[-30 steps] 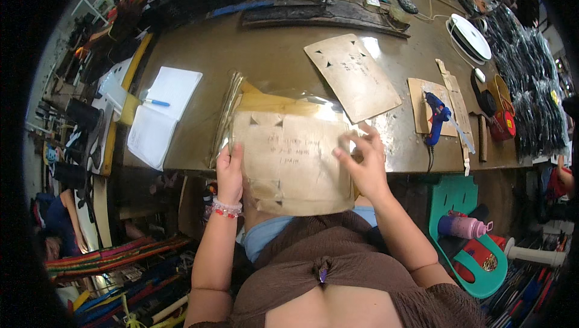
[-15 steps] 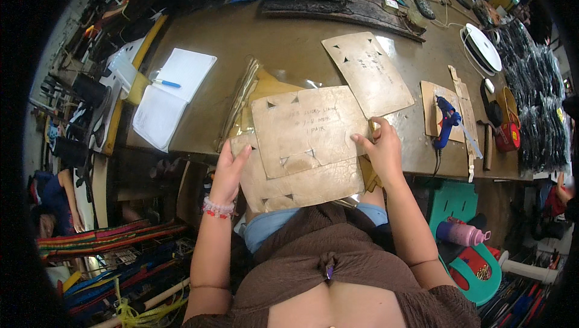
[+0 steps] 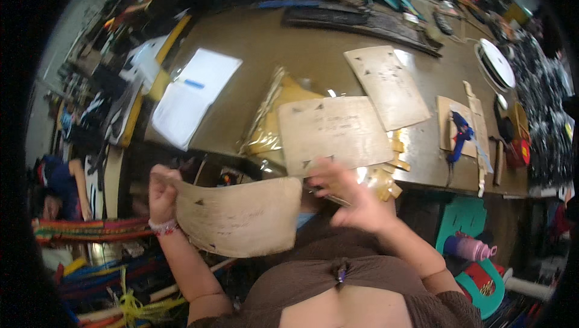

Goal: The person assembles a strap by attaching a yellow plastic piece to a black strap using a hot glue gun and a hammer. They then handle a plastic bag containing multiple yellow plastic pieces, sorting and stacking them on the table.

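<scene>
My left hand grips a tan cardboard pattern piece by its left end, below the table's front edge. The piece bows slightly and has handwriting and small dark triangular cut-outs. My right hand is blurred, its fingers spread and holding nothing, just right of that piece. Beyond it, a second cardboard pattern piece lies at the table's front edge, partly over yellow sheet material in clear plastic. Farther right lies a third cardboard piece.
An open notebook with a blue pen lies at the left of the table. To the right are a blue glue gun, a hammer and a white reel. A pink bottle rests on a green stool below.
The two stacked pieces are apart now: one lies at the table edge, the other has swung down and left in my left hand. My right hand has let go and opened.
</scene>
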Motion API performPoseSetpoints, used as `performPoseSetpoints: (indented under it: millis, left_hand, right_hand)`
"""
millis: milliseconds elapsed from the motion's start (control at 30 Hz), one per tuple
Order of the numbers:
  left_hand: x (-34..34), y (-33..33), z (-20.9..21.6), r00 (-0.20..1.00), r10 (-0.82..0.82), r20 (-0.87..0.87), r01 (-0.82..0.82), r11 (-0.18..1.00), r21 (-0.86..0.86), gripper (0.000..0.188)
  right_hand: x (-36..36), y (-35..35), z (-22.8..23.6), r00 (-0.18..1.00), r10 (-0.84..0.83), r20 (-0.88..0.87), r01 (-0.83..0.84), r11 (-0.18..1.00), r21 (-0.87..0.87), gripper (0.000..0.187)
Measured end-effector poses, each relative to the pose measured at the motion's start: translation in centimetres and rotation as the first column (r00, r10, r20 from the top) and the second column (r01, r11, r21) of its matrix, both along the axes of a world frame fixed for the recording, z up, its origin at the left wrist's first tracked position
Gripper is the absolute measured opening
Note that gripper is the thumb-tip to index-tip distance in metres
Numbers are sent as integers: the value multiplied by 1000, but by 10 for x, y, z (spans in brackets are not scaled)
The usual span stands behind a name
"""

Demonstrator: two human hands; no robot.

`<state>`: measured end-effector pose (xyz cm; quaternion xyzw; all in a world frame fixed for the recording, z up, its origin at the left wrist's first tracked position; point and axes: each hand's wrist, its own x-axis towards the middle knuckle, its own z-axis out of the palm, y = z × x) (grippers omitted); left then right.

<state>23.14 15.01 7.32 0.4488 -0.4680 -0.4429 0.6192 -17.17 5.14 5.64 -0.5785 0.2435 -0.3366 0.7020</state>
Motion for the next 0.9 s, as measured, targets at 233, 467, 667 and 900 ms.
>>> performPoseSetpoints:
  millis: [233,467,667,900]
  left_hand:
    - [-78,-101,9,980,175,-94,-178,984,-16,42]
    - [-178,-137,-25,442,-115,890,-298,916,267,70]
    - [-192,-145,-44,378,192,906,-293,953,-79,92]
    - [-134,-134,-48,716,73,694,-380,875,299,73]
  right_hand:
    - [-12,-20,38,896,-394,-204,426,892,150,56]
    - [-107,-145,0,704,-704,95,609,667,431,47]
    - [-107,-90,-83,682,-624,-382,658,751,-54,35]
    - [-68,-60,-51,780,-439,-445,483,876,-17,46]
